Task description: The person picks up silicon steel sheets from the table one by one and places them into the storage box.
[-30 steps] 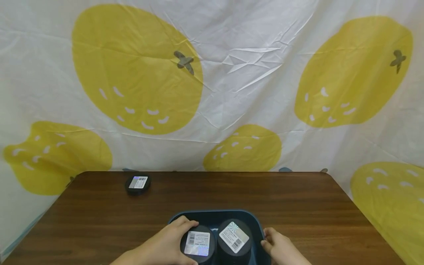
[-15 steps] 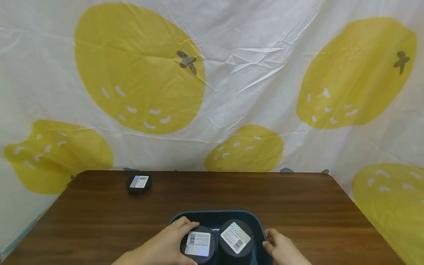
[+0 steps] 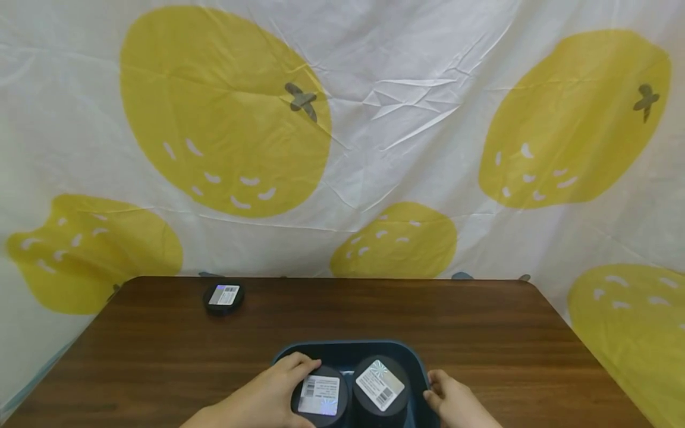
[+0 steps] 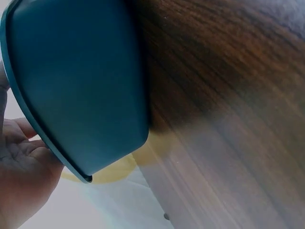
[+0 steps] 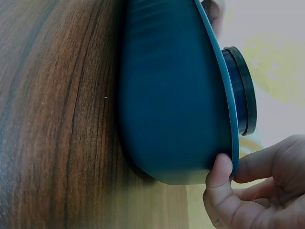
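Note:
A dark blue plastic bin (image 3: 369, 342) stands at the table's near edge, holding two black cylinders with round black tops. My left hand (image 3: 283, 386) reaches over the bin's left side and grips the left black cylinder (image 3: 319, 395) across its top, which carries a white barcode label. Beside it sits the right black cylinder (image 3: 380, 386), its label turned askew. With thumb and finger my right hand (image 3: 455, 398) pinches the bin's right rim; the right wrist view shows that hand (image 5: 262, 191) at the rim's corner. Seen past the bin wall (image 4: 81, 86), the left hand (image 4: 24, 171) lies above the rim.
A low, round black object (image 3: 223, 298) with a white barcode label lies at the back left of the brown wooden table (image 3: 481, 333). Behind the table's far edge hangs a white cloth (image 3: 396, 131) printed with yellow fruit.

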`<state>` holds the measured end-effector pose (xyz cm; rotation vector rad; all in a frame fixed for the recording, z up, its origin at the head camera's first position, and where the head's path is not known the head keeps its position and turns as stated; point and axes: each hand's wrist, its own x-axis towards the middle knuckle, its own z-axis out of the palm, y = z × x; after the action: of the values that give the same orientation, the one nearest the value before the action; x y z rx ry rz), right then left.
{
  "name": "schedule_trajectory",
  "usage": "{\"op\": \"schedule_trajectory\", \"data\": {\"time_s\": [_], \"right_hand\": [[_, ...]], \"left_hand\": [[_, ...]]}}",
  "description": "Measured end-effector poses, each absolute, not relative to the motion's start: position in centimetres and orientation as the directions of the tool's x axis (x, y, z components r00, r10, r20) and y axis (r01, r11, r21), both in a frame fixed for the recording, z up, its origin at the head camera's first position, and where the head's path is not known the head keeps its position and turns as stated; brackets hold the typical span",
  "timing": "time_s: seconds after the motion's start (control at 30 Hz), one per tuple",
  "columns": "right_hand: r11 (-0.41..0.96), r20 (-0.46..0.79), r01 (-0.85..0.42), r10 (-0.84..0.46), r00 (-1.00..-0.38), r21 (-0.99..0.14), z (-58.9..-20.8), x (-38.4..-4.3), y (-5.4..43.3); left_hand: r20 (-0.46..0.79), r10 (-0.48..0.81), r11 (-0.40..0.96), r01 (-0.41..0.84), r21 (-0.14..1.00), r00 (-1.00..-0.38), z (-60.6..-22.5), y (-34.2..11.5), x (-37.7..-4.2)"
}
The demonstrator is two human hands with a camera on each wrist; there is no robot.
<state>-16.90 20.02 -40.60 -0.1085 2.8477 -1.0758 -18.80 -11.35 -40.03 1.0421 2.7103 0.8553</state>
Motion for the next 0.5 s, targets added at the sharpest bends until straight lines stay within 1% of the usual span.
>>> {"op": "schedule_trajectory", "data": {"time_s": [0.17, 0.3, 0.4, 0.5], "right_hand": [[0.746, -0.062, -0.037, -0.105, -0.993, -0.665, -40.62, -16.86, 20.07], [0.740, -0.071, -0.038, -0.116, -0.991, -0.672, -40.62, -16.74, 20.07], [0.736, -0.072, -0.040, -0.119, -0.990, -0.676, -40.61, -16.74, 20.05], [0.737, -0.066, -0.042, -0.117, -0.991, -0.675, -40.60, -16.80, 20.05]], "left_hand": [[0.044, 0.651, 0.615, 0.561, 0.554, -0.757, -39.87, -11.20, -18.69], [-0.002, 0.640, 0.609, 0.506, 0.611, -0.768, -39.90, -11.26, -18.54], [-0.013, 0.634, 0.601, 0.482, 0.638, -0.773, -39.93, -11.38, -18.42], [0.017, 0.644, 0.588, 0.510, 0.628, -0.765, -39.99, -11.52, -18.32]]}}
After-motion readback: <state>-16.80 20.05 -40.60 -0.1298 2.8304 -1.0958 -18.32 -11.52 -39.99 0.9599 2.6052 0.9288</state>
